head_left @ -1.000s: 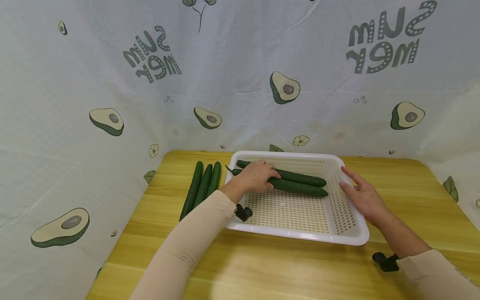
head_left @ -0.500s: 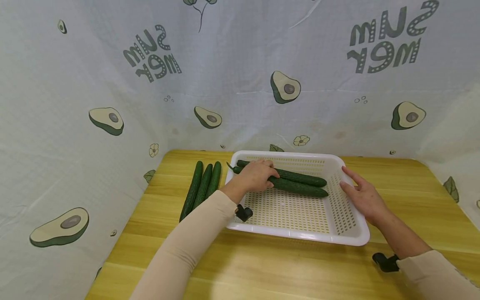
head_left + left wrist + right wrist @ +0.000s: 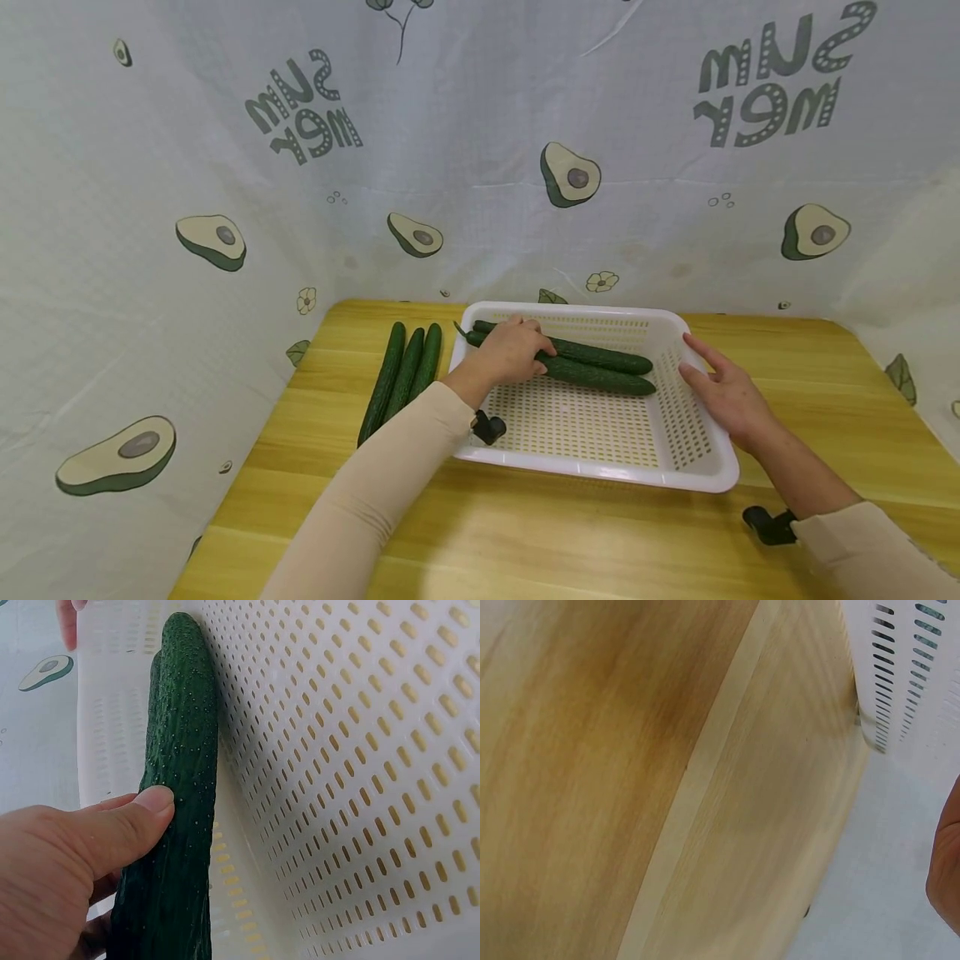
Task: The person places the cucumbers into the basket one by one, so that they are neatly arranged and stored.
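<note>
My left hand [image 3: 508,352] is inside a white perforated plastic basket [image 3: 600,472], gripping the nearer of two long green cucumbers. The held cucumber [image 3: 596,377] lies lengthwise, its thin stem poking over the basket's left rim. Close behind it lies the second cucumber [image 3: 607,358], partly covered by the hand. In the left wrist view, the thumb [image 3: 146,814] presses on the bumpy skin of the held cucumber [image 3: 180,742], with fingers curled beneath. My right hand [image 3: 727,400] holds the basket's right rim, its thumb over the edge and other fingers along the outer side.
Three more cucumbers [image 3: 405,375] lie side by side on the wooden table [image 3: 525,533], left of the basket; the left forearm covers their lower ends. A white curtain [image 3: 480,167] printed with avocados hangs behind and beside the table.
The left hand has shifted very slightly, and the held cucumber's stem end has settled a little at the left rim. The right hand and basket stay in place.
</note>
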Demonstrator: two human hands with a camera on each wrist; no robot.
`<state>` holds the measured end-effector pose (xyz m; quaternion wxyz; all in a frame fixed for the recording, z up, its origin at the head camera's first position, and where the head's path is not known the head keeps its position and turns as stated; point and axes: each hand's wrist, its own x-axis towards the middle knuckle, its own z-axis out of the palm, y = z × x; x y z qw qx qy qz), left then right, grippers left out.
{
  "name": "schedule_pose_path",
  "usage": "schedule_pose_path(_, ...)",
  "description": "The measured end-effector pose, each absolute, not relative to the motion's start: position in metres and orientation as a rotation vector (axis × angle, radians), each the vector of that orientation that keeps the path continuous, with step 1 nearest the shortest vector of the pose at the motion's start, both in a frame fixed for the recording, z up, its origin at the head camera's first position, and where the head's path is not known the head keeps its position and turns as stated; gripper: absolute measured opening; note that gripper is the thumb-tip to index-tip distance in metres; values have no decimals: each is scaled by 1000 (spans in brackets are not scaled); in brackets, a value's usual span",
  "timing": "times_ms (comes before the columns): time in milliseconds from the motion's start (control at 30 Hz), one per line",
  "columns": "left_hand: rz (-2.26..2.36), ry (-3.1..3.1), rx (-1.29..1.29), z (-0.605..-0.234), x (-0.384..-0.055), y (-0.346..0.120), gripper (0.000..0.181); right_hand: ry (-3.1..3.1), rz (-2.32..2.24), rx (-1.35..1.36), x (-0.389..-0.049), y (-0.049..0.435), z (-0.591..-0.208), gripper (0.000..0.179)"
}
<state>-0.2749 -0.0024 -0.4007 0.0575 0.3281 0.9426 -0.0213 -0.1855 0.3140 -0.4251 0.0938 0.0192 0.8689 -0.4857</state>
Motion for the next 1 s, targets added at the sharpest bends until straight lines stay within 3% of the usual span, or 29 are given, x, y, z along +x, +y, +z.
schedule_pose_path(433, 19, 2860, 942, -400, -274, -2, 41, 2577, -1452, 65, -185, 313, -426, 73)
schedule_pose_path(1000, 638, 2807, 890, -380, -270, -41, 43, 2602, -1435, 65, -185, 314, -426, 72)
